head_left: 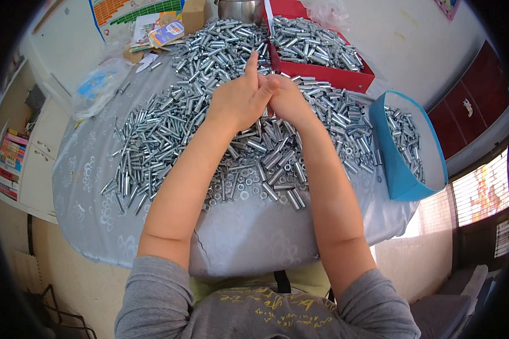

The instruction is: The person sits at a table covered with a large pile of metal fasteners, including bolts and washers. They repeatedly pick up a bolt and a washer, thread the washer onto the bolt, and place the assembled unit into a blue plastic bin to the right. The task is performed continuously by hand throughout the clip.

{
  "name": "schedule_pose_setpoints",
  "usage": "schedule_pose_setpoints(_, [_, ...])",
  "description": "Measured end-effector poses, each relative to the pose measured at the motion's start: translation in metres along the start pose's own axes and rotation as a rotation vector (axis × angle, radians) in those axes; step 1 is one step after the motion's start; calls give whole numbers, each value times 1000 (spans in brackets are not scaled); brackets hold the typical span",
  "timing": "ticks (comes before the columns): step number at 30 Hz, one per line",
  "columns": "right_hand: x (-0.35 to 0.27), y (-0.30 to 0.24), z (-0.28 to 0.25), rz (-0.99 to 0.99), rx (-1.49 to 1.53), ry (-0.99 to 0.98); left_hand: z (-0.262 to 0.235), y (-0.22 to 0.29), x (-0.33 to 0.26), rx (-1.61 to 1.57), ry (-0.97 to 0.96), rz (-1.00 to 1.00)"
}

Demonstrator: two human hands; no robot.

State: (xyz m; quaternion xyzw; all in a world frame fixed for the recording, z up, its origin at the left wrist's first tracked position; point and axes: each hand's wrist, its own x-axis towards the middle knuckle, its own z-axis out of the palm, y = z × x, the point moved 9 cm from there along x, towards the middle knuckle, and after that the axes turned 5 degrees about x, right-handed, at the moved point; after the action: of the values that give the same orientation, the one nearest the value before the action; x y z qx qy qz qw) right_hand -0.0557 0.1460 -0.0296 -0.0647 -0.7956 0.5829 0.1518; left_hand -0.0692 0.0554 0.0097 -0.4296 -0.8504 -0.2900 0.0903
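Both hands are seen pressed together at upper centre of the frame, above the metal heap. The left hand (237,101) is curled shut with its index finger pointing up; the right hand (288,99) is closed against it, thumb tip touching the left fingers. Something small may be pinched between them, but it cannot be made out.

Directly beneath the hands, a wide pile of silver metal sleeves (220,130) is spread over the bench (249,237), which is covered by a pale grey patterned cloth. Small washers (240,189) are scattered at the pile's lower edge, between the two forearms.

At upper right of centre, a red tray (333,78) is filled with more sleeves. Further right, a blue box (398,169) is tilted at the bench edge, with sleeves lying inside. At upper left, a clear plastic bag (99,85) and some colourful printed papers (161,28) are lying. A steel pot (238,9) is glimpsed at the top edge.
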Motion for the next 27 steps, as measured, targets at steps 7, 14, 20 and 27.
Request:
schedule_pose_setpoints(7, [-2, 8, 8, 41, -84, -69, 2, 1, 0, -6, -9, 4])
schedule_pose_setpoints(14, [-11, -15, -23, -16, -500, 126, -2, 3, 0, 85, -6, 26])
schedule_pose_setpoints(20, [-14, -4, -52, 99, -619, 181, -11, 3, 2, 50, 42, 31])
schedule_pose_setpoints(27, [-18, -32, 4, -24, -46, -157, -15, 14, -3, -132, 109, 67])
